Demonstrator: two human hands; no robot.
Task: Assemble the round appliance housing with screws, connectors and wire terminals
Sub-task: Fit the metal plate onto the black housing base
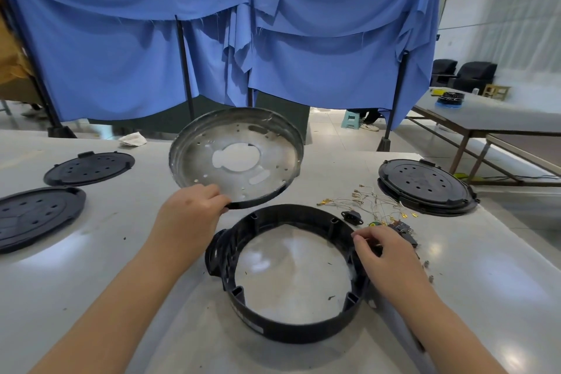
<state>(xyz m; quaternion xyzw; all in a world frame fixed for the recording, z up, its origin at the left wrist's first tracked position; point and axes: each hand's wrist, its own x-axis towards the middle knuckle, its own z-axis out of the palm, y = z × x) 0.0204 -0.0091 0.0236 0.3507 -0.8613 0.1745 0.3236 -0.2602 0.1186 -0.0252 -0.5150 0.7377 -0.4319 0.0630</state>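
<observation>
Metal pan [239, 158], tilted above the counter [151, 252], is grasped at its near rim by my left grip [194, 209]; my right grip [379, 247] pinches the black ring's [291, 328] right rim below, wires [367, 200] just beyond.

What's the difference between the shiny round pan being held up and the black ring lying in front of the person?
The metal pan is silvery, with a floor pierced by holes; the black ring is dark plastic and open through to the table. The pan is tilted, lifted at its rim by the left hand; the ring lies flat, with the right hand at its rim. Both are round and similar in width.
</observation>
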